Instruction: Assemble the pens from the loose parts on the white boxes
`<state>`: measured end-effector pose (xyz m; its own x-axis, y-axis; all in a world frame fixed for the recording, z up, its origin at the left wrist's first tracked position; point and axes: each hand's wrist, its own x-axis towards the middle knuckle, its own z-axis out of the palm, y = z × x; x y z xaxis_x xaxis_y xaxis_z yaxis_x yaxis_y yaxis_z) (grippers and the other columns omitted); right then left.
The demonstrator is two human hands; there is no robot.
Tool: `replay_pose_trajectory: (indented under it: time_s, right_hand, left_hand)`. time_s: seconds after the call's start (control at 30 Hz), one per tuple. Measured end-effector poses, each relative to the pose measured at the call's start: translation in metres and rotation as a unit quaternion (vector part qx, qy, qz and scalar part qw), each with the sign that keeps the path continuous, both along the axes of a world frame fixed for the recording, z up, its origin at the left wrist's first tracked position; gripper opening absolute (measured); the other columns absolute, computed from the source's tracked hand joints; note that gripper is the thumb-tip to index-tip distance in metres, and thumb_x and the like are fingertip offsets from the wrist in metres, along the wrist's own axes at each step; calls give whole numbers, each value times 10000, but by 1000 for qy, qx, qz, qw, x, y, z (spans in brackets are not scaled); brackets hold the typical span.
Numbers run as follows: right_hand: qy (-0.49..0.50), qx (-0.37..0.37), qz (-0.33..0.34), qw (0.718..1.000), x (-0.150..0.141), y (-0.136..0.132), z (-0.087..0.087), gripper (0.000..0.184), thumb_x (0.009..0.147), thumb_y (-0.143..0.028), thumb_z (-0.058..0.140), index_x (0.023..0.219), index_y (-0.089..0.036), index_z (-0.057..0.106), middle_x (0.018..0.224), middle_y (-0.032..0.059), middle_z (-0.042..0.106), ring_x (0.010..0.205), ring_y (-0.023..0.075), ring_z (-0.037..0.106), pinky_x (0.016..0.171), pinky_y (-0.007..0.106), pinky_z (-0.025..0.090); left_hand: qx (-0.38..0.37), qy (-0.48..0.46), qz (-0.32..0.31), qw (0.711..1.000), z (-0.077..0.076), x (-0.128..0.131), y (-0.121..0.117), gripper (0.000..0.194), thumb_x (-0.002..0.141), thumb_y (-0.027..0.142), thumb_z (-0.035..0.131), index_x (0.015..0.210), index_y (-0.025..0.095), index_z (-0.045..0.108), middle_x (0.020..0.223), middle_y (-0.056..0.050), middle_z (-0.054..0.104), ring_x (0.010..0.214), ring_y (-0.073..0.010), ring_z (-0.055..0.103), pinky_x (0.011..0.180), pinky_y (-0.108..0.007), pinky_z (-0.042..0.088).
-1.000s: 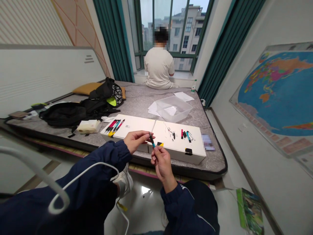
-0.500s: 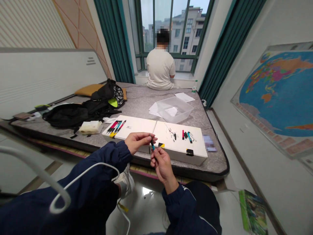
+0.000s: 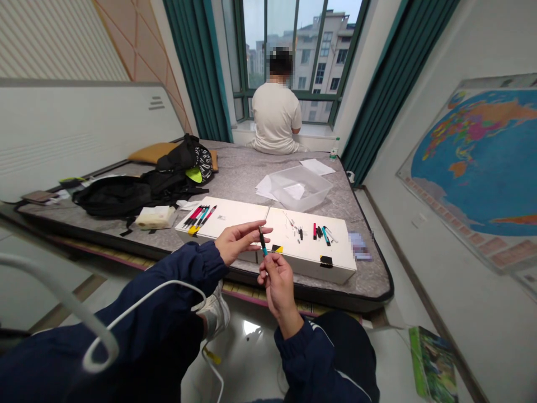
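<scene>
My right hand pinches a pen with a black grip section and a blue barrel. The pen stands nearly upright, its narrow end at the top, while my fingers cover its lower part. Beside the pen's upper end is my left hand, fingers stretched out and apart; whether a fingertip touches the pen I cannot tell. Behind the hands, a row of pens in red, blue and black lies on the left white box. Pen parts and small loose pieces lie on the right white box.
The boxes sit at the front of a grey mattress. Farther back are a clear plastic bin, paper sheets and a bottle. A black backpack and a tissue pack lie left. A person sits by the window.
My left fingers have let go of the pen's upper end and spread apart. The pen stays in my right hand, its black end now more exposed.
</scene>
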<state>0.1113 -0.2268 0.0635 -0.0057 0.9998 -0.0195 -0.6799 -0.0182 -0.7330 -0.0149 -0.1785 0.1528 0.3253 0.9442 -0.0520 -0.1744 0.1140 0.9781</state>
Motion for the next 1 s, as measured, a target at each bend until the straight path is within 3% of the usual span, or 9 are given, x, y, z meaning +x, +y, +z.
replay_pose_trajectory:
  time_s: [0.23,0.53,0.67,0.87,1.0]
  right_hand:
    - [-6,4,6,1000,0,0,1,216,775,-347,669,827,-176,548,638,-35,523,486,56,426,430,167,383]
    - [-29,-9,25,999,3,2,-3,248,763,-357,679,867,-176,545,675,-20,566,508,69,478,428,165,397]
    - [-49,14,54,997,5,2,-3,263,766,-337,674,907,-181,517,759,15,633,564,86,538,477,179,442]
    - [-68,77,185,977,5,-2,5,313,831,-371,560,1088,-217,468,653,-23,614,438,87,497,438,205,433]
    - [-52,69,185,979,3,-4,6,305,823,-347,556,1091,-217,493,705,-33,574,420,56,416,382,173,393]
  left_hand:
    - [11,11,65,998,-2,-1,2,339,615,290,793,854,98,648,846,-118,721,764,-227,694,778,-353,533]
    - [3,2,100,995,12,-8,5,409,681,391,738,868,184,439,889,-101,719,756,-254,700,638,-321,554]
    - [-20,2,98,995,13,-9,4,424,711,442,697,895,219,387,925,-99,717,763,-261,700,631,-342,557]
    - [-49,16,49,997,3,-6,4,420,703,407,713,898,204,401,915,-142,714,764,-280,698,657,-368,545]
    - [-69,9,18,997,-3,-6,4,425,689,393,731,882,197,406,886,-147,717,788,-293,694,682,-383,539]
